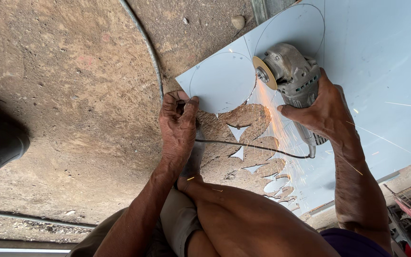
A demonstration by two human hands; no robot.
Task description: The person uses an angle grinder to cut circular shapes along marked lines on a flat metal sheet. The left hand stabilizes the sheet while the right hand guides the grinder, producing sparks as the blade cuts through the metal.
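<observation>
While the left hand (179, 124) pins the sheet (381, 62), the right hand (327, 112) clasps the grinder (291, 71).

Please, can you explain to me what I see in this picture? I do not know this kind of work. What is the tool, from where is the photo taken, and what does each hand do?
The picture comes from one camera worn on the person's head, looking down at their own two bare hands.

The right hand holds a grey angle grinder, a power tool with a spinning yellow disc. The disc meets a pale blue metal sheet lying on rough ground, and orange sparks fly toward the person.

The left hand pinches the edge of a round piece marked in the sheet, with fingers above and the thumb at the rim. Further circles are drawn beside it.

Below the grinder the sheet has round holes where the ground shows, with small pointed scraps. The tool's dark cable runs across them. The person's bent knee is in front.
</observation>
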